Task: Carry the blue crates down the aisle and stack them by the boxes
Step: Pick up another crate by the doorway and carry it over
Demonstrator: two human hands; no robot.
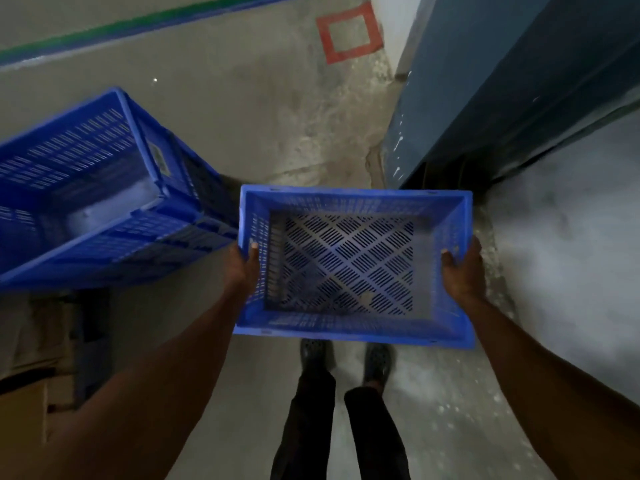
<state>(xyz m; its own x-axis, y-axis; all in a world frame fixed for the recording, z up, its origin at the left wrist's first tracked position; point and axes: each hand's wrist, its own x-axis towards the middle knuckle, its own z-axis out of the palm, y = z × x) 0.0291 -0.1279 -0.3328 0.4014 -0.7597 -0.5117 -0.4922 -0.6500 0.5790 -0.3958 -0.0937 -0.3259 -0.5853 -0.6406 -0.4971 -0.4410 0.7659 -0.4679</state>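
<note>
At far left, cardboard boxes (pixel 24 382) sit low on the floor, with a tilted blue crate (pixel 90 199) stacked above them. Just right of it, the left hand (pixel 242 268) grips the left wall of a second, empty blue crate (pixel 349 265), thumb hooked over the rim. The right hand (pixel 462 268) clasps the opposite wall. This crate is held level above the concrete floor (pixel 242 109), over the person's shoes (pixel 346 358). A blue-grey cabinet (pixel 502 81) stands at right.

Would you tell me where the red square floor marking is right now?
In the head view, the red square marking lies on the concrete floor at top centre, left of the blue-grey cabinet, beyond the carried crate.
</note>
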